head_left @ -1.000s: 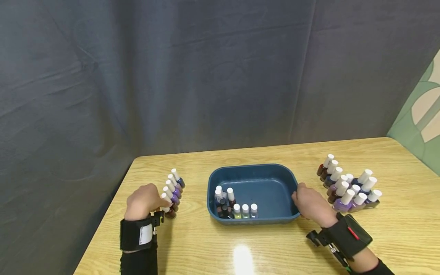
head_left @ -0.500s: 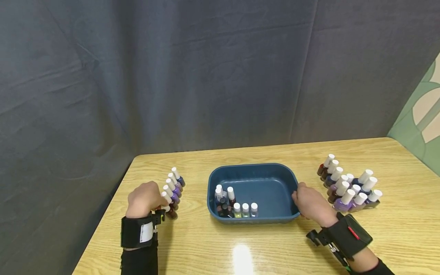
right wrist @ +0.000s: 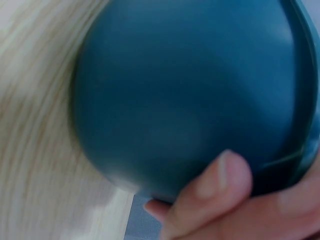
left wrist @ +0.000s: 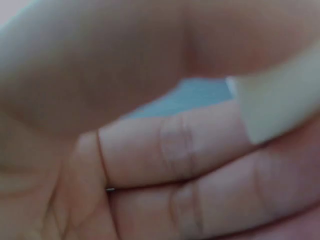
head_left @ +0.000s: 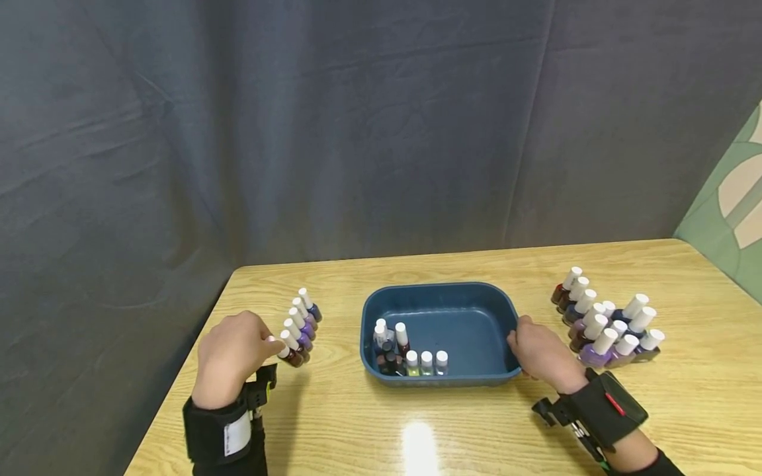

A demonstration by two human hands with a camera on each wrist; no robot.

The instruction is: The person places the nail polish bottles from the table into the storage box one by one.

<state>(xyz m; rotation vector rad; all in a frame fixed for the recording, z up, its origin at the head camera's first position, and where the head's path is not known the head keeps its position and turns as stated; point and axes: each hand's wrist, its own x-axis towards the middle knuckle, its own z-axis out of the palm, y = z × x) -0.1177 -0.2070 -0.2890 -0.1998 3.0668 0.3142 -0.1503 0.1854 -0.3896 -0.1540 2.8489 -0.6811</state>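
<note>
Fingers [head_left: 270,345] of left hand [head_left: 232,350]: pinched on the white cap [left wrist: 280,102] of a dark red bottle [head_left: 293,359].
Vs half a second ago: we see that hand shifted left; bottle now slightly farther up the table.
Bottle vs fingertips: just below and right of them — near end of the bottle row [head_left: 304,334].
Right hand [head_left: 542,354]: clamped on the right end of the blue tub [head_left: 470,334] — unchanged.
</note>
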